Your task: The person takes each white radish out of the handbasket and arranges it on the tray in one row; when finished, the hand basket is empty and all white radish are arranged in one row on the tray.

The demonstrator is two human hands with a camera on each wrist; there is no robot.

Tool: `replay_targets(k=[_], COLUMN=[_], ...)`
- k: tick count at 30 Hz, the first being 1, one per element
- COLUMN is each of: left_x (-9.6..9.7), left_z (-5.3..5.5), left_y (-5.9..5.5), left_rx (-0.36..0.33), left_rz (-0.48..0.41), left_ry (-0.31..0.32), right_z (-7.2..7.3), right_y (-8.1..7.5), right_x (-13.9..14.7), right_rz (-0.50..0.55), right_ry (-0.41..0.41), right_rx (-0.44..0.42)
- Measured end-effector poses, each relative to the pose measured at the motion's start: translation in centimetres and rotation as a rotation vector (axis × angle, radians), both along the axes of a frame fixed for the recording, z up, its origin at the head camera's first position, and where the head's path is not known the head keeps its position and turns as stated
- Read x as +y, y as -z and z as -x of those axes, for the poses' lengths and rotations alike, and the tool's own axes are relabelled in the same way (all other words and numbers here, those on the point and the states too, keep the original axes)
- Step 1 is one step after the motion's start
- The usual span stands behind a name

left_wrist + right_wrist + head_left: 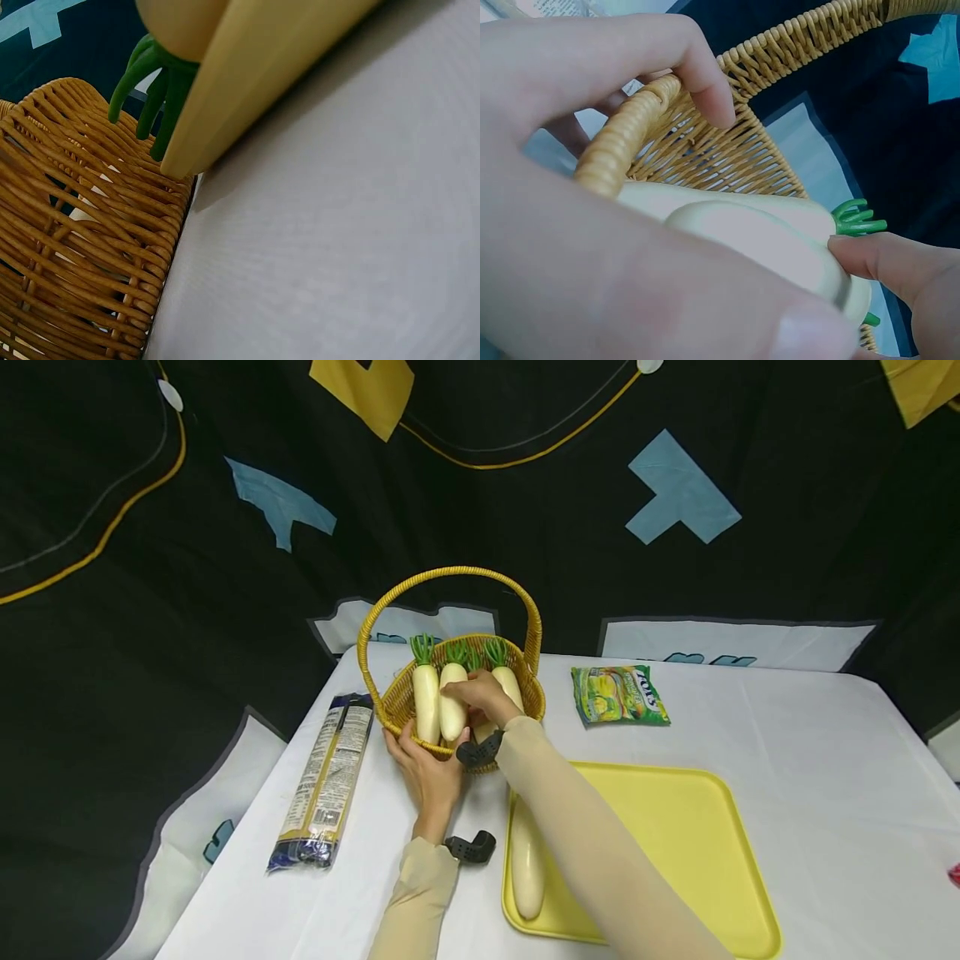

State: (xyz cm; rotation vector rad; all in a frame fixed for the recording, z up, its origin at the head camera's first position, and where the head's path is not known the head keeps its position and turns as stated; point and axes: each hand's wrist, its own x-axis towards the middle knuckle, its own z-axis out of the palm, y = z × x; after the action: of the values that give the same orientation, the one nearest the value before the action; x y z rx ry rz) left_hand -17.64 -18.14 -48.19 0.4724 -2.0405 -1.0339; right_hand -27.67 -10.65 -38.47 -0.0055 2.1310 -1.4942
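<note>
A yellow wicker basket [397, 703] with a tall arched handle holds several white radishes with green tops. My left hand [435, 777] grips its front rim; in the right wrist view that hand's fingers curl over the rim [619, 146]. My right hand [487, 695] reaches into the basket and holds a white radish [453, 714] near its leafy end. In the right wrist view the right thumb [885, 262] presses on the radish [757, 240]. Another radish [424, 702] leans beside it at the left. The right hand partly hides the radishes behind it.
A yellow tray [675, 827] lies at the front right, with one white radish [527, 868] along its left side, under the right forearm. Left of the basket lies a long plastic-wrapped package [324, 785]. A green snack bag [618, 695] is at the back right on the white tablecloth [825, 777].
</note>
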Motion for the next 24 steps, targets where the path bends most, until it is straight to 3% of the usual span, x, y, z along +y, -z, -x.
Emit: replay_targets(k=[10, 19, 24], left_x=[0.0, 0.1, 0.2], left_z=[0.0, 0.1, 0.1], left_y=[0.0, -0.1, -0.2], left_rx=[-0.022, -0.031, -0.054], left_rz=[0.006, -0.021, -0.033], left_ry=[-0.008, 0.01, -0.004], right_z=[0.3, 0.3, 0.6], right_y=[0.4, 0.6, 0.6], right_x=[0.3, 1.3, 1.9], right_rz=[0.068, 0.122, 0.14], right_ry=[0.0, -0.02, 0.012], right_rx=[-0.062, -0.059, -0.078])
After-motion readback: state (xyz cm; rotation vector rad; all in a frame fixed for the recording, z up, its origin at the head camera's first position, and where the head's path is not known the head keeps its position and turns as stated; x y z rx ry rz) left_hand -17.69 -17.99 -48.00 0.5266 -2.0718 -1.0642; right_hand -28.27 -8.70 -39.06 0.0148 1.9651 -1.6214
